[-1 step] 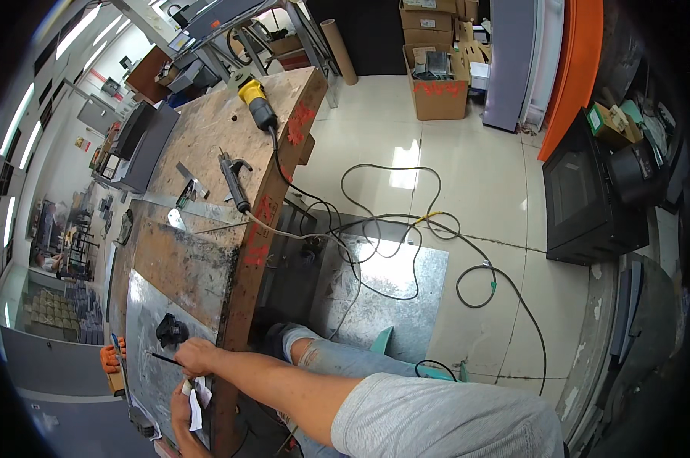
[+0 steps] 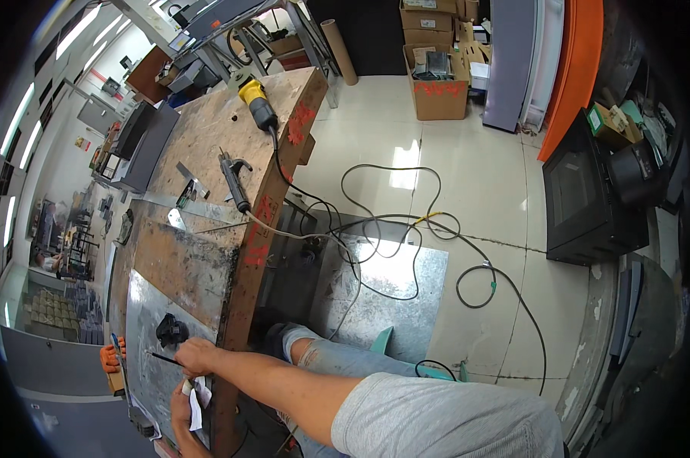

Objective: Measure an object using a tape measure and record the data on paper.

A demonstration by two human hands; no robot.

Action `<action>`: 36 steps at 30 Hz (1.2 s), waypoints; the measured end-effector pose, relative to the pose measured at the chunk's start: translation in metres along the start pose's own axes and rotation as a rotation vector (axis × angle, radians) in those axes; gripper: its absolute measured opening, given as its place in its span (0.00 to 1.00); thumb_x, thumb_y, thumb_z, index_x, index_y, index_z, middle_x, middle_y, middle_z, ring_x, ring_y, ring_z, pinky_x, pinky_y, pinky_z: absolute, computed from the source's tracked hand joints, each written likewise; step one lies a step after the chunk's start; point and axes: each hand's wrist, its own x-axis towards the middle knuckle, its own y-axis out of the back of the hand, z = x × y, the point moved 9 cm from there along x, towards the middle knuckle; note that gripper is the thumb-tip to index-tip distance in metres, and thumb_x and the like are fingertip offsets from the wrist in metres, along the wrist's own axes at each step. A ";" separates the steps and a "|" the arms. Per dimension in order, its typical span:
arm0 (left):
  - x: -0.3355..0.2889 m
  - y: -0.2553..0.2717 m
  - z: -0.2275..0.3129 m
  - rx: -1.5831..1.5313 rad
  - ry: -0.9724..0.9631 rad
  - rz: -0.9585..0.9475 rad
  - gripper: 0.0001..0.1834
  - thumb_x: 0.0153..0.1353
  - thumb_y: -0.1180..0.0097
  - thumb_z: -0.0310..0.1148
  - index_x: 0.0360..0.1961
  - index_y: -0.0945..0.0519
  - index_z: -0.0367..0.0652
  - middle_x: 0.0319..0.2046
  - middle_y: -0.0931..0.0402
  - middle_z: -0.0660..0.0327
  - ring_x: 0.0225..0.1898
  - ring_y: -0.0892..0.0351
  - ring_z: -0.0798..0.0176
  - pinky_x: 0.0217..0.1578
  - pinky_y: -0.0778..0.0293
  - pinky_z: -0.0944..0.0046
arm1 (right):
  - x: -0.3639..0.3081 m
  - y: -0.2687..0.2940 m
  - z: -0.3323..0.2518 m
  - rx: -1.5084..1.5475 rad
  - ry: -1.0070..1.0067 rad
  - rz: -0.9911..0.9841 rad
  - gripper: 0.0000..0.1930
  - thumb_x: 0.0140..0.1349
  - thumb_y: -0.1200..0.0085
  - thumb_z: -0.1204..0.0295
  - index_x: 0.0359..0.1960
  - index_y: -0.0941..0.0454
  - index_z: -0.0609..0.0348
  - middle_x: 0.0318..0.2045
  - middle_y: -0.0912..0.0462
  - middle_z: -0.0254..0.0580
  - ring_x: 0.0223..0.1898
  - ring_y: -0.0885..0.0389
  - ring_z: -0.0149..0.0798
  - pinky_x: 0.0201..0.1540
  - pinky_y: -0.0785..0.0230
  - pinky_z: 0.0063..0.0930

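Note:
At the near end of the workbench (image 2: 173,259), my right hand (image 2: 197,357) is closed round a thin black pen-like stick (image 2: 164,358). The stick points left over a scuffed grey metal sheet (image 2: 143,320). Just below it, my left hand (image 2: 181,410) is closed on a white piece of paper or cloth (image 2: 196,412), whose loose end hangs at the bench edge. My left fingers are partly hidden by it. A small black object (image 2: 171,330) of unclear kind sits on the sheet, beyond my right hand.
Farther up the bench lie a dark pistol-shaped tool (image 2: 234,182) with a grey cable, a metal square (image 2: 192,181) and a yellow-black angle grinder (image 2: 257,103). Orange gloves (image 2: 112,357) hang at the left edge. Cables (image 2: 436,217) loop across the floor near a metal plate (image 2: 406,275).

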 end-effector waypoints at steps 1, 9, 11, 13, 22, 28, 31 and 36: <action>0.000 -0.001 -0.001 -0.028 0.020 -0.003 0.18 0.72 0.50 0.41 0.50 0.16 0.41 0.35 0.20 0.70 0.33 0.25 0.74 0.35 0.29 0.70 | 0.001 0.000 0.000 0.004 0.000 0.004 0.13 0.52 0.38 0.63 0.34 0.15 0.58 0.32 0.13 0.52 0.40 0.14 0.58 0.44 0.21 0.49; 0.007 0.010 -0.021 -0.120 0.003 0.021 0.15 0.72 0.49 0.38 0.48 0.15 0.43 0.35 0.19 0.71 0.31 0.23 0.74 0.33 0.28 0.70 | 0.005 -0.003 -0.002 0.010 0.021 0.022 0.12 0.52 0.38 0.63 0.33 0.15 0.57 0.31 0.14 0.52 0.39 0.14 0.58 0.43 0.21 0.50; 0.009 0.006 -0.027 -0.161 0.074 0.012 0.14 0.73 0.49 0.37 0.48 0.15 0.43 0.35 0.19 0.70 0.31 0.22 0.73 0.33 0.27 0.70 | 0.003 -0.003 0.003 0.006 0.004 0.012 0.12 0.52 0.38 0.63 0.34 0.15 0.57 0.31 0.14 0.52 0.38 0.14 0.58 0.43 0.21 0.49; 0.009 -0.002 -0.025 -0.210 0.081 0.001 0.14 0.73 0.49 0.37 0.48 0.15 0.43 0.35 0.19 0.69 0.31 0.22 0.73 0.33 0.26 0.69 | 0.003 -0.003 0.005 -0.001 0.000 0.013 0.12 0.52 0.38 0.63 0.34 0.15 0.57 0.31 0.14 0.52 0.39 0.14 0.58 0.43 0.21 0.49; 0.011 0.007 -0.023 -0.088 -0.007 0.005 0.15 0.73 0.50 0.37 0.48 0.15 0.42 0.35 0.18 0.69 0.32 0.22 0.72 0.34 0.26 0.68 | 0.002 0.001 -0.002 -0.011 0.017 0.010 0.12 0.52 0.38 0.64 0.34 0.15 0.56 0.31 0.14 0.52 0.39 0.14 0.58 0.43 0.21 0.49; -0.001 -0.011 0.004 -0.149 0.003 -0.014 0.16 0.73 0.49 0.37 0.52 0.16 0.41 0.38 0.18 0.69 0.35 0.22 0.73 0.37 0.26 0.69 | 0.000 0.000 0.003 0.000 0.002 0.019 0.12 0.53 0.38 0.63 0.35 0.16 0.56 0.32 0.14 0.52 0.40 0.14 0.58 0.44 0.21 0.49; -0.002 -0.009 0.006 -0.144 0.004 -0.008 0.17 0.72 0.45 0.39 0.54 0.16 0.40 0.40 0.17 0.69 0.36 0.22 0.74 0.38 0.26 0.70 | 0.000 0.000 0.002 0.012 0.014 0.035 0.13 0.53 0.37 0.62 0.35 0.15 0.56 0.33 0.13 0.52 0.40 0.14 0.57 0.44 0.22 0.49; 0.003 -0.008 -0.002 -0.201 0.018 -0.045 0.18 0.71 0.41 0.42 0.54 0.16 0.40 0.40 0.17 0.70 0.36 0.22 0.74 0.39 0.26 0.71 | 0.001 0.006 0.005 0.066 0.020 0.074 0.15 0.54 0.35 0.59 0.37 0.15 0.55 0.34 0.13 0.51 0.40 0.14 0.57 0.45 0.22 0.49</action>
